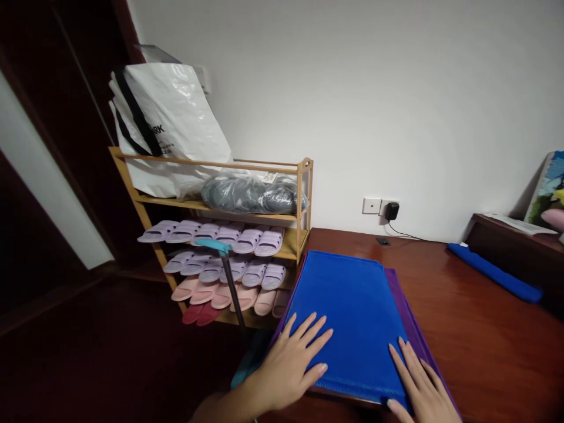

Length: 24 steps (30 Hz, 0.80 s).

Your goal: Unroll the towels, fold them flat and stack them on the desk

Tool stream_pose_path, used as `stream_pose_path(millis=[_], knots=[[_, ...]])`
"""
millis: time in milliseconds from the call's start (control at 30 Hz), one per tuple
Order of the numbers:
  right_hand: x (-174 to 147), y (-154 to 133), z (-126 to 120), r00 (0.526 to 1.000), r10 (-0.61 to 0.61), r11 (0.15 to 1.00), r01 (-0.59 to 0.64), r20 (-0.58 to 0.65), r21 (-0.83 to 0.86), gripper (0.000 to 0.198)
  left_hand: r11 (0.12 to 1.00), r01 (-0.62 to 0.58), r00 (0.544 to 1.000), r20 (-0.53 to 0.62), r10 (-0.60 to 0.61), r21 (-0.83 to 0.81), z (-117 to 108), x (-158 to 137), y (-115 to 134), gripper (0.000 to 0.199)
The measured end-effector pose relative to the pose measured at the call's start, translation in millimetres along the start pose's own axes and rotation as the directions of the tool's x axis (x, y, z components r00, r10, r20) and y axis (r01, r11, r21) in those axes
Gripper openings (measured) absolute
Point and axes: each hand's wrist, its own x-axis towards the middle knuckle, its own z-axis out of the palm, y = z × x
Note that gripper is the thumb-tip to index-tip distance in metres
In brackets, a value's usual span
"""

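Nearest, the left hand and right hand are lying flat, fingers outstretched and gripping nothing, on the near left and near right of a blue cloth. It is covering a purple cloth on the brown table, right of a slipper rack.

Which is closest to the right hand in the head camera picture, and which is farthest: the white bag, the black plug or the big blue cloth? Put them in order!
1. Big blue cloth: the right hand rests at its near right corner.
2. Black plug: ahead, at the wall.
3. White bag: far left, on the shoe rack.
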Motion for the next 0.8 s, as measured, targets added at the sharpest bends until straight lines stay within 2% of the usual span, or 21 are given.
stream_pose_path(millis=[67, 167, 233, 300, 367, 467, 633, 800], knots=[[5.4, 7.0, -3.2, 0.976, 0.051, 0.989, -0.079, 0.213, 0.127, 0.075, 1.000, 0.001, 1.000, 0.016, 0.000, -0.004, 4.3, 7.6, -7.7, 0.058], [26.4, 20.7, -9.2, 0.847, 0.094, 0.917, -0.278, 0.523, 0.286, 0.070, 1.000, 0.025, 0.998, 0.053, -0.025, 0.000, 4.6, 24.8, -18.2, 0.054], [46.6, 28.5, -13.6, 0.779, 0.092, 0.869, -0.367, 0.620, 0.332, 0.074, 0.999, 0.049, 0.994, 0.095, -0.049, 0.004, -0.7, 37.6, -21.3, 0.052], [67.0, 32.2, -17.3, 0.752, 0.103, 0.849, -0.407, 0.651, 0.337, 0.078, 0.996, 0.084, 0.985, 0.152, -0.084, 0.009, -8.5, 48.9, -20.3, 0.053], [83.3, 30.8, -18.2, 0.778, 0.128, 0.854, -0.402, 0.615, 0.331, 0.080, 0.992, 0.123, 0.977, 0.174, -0.124, 0.018, -14.3, 57.3, -16.1, 0.057], [95.8, 23.2, -9.7, 0.844, 0.162, 0.867, -0.369, 0.511, 0.336, 0.078, 0.988, 0.155, 0.981, 0.118, -0.156, 0.018, -11.7, 63.2, -10.1, 0.059], [96.1, 19.2, 24.0, 0.836, 0.160, 0.863, -0.377, 0.525, 0.337, 0.075, 0.994, 0.111, 0.993, 0.037, -0.111, 0.026, 10.9, 62.8, -18.0, 0.056], [114.3, 36.4, 56.4, 0.847, 0.135, 0.857, -0.360, 0.514, 0.369, 0.073, 0.994, 0.098, 0.995, 0.003, -0.098, 0.039, 18.9, 80.9, -44.0, 0.056]])
